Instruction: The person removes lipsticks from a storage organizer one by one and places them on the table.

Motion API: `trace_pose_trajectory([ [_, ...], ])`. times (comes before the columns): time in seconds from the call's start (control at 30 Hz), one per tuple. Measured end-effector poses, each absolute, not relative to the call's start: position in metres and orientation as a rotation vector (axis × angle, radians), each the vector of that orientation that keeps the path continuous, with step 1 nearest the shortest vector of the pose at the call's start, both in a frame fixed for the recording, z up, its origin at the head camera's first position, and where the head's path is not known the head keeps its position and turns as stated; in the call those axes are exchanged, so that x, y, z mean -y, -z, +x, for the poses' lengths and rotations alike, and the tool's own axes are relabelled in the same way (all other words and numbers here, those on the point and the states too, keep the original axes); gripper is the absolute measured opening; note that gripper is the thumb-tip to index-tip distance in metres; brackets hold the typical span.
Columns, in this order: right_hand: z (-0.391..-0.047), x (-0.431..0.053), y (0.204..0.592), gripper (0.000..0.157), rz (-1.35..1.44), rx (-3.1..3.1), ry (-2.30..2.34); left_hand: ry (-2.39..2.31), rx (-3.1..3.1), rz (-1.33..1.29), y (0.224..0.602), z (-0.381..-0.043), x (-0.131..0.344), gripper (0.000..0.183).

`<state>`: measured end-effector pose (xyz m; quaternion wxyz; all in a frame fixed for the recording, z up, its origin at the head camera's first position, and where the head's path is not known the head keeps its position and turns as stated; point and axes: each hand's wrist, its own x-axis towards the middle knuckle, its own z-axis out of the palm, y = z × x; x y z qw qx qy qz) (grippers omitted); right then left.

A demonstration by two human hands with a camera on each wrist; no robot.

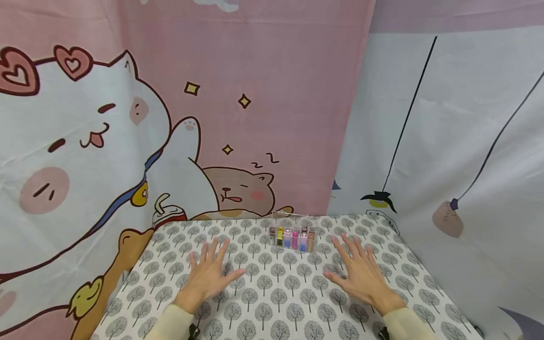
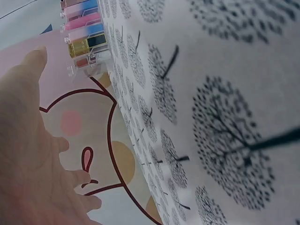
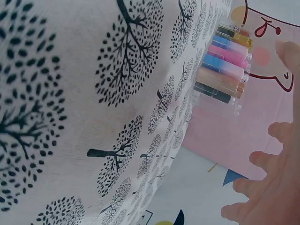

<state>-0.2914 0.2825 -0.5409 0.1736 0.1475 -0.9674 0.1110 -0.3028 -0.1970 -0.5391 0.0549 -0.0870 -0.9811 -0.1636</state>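
Observation:
A clear plastic holder (image 1: pixel 291 249) stands toward the back of the table, with several lipstick-like tubes upright in a row. Among them are a gold and black tube (image 1: pixel 279 236), a bright pink tube (image 1: pixel 294 240), a pink-and-blue tube (image 1: pixel 303 242) and a brown tube (image 1: pixel 311 240). My left hand (image 1: pixel 207 277) is spread over the cloth, nearer to me and left of the holder, with nothing in it. On the other side my right hand (image 1: pixel 361 277) has its fingers spread too, holding nothing. Both wrist views show the tubes beyond the thumbs, apart from the hands.
A white tablecloth (image 1: pixel 278 297) printed with grey trees covers the table. Behind it hangs a pink curtain (image 1: pixel 289 94) with cartoon animals, and a pale cloth (image 1: pixel 476 141) hangs along the right side.

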Motion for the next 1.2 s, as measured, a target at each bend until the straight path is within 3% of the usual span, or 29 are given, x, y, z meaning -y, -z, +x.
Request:
trace_pose_trajectory([
  [1.2, -0.358, -0.253, 0.527, 0.105, 0.563, 2.679, -0.358, 0.856, 2.86, -0.443, 0.543, -0.34, 0.135, 0.097],
])
